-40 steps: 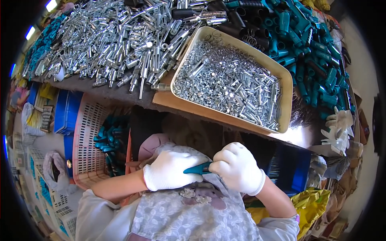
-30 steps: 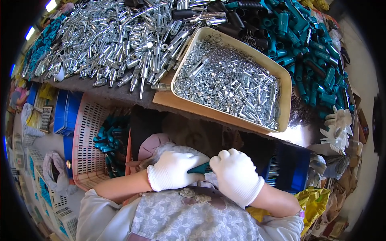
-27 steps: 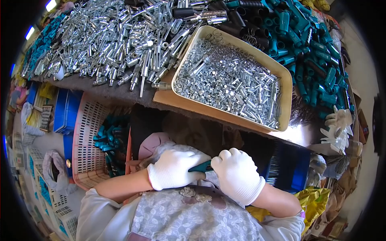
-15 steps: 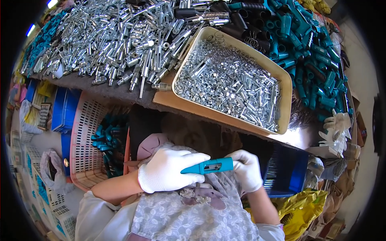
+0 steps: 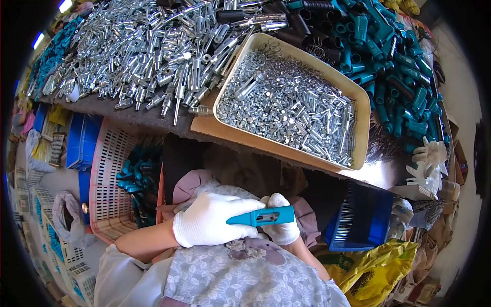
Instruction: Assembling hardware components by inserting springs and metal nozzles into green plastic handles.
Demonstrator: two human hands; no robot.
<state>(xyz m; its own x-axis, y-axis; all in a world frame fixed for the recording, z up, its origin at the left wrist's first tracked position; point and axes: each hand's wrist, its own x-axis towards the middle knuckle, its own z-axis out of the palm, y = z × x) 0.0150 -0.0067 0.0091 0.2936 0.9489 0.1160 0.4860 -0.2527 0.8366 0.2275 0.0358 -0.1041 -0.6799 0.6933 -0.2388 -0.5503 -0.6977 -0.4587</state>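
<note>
This is a workshop dealing in small metal and plastic parts. Its dark, fuzzy-edged worktop [image 5: 130,118] carries loose stock in bulk: a broad heap of shiny silver metal fittings [image 5: 138,59] at far left, a pile of hollow teal plastic sleeves [image 5: 401,77] at far right, and between them a cream rectangular tray [image 5: 363,133] filled with small silver metal pins [image 5: 316,129] and coiled wire springs [image 5: 271,48]. Below, a pink perforated plastic basket [image 5: 105,176] on the left holds more teal pieces [image 5: 136,174]; a blue plastic bin [image 5: 376,220] on the right holds thin rods [image 5: 344,215]. The person's white-gloved left hand [image 5: 212,219] grips a windowed teal plastic tube [image 5: 249,218]. Spare white gloves [image 5: 427,162] are at the worktop's right end.
</note>
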